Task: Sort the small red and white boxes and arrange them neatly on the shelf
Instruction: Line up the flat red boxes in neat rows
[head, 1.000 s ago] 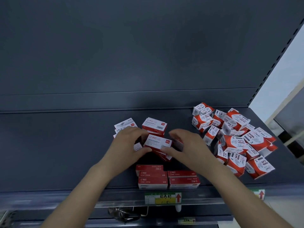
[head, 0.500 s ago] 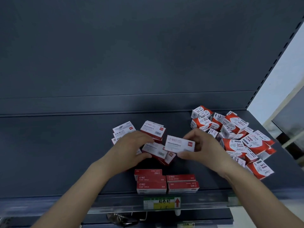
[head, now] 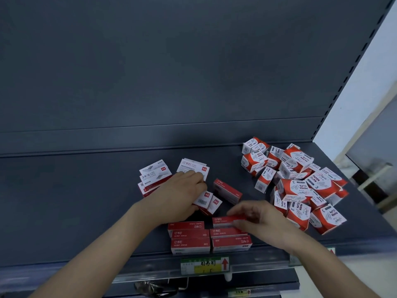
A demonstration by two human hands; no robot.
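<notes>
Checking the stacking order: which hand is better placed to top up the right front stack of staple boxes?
Right. The right hand pinches a red staple box directly over the right front stack, while the left hand is farther back on the loose white-faced staple boxes.

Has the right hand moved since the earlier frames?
Yes. The right hand has come toward the shelf's front edge, from the loose boxes down to the stacked red boxes above the price label, pinching a red box.

A green-and-yellow price label [head: 205, 265] with a red arrow sits in the front rail. A dark back panel [head: 171, 61] rises behind, edged at right by a slotted upright [head: 352, 67] and a pale wall [head: 378, 72].
</notes>
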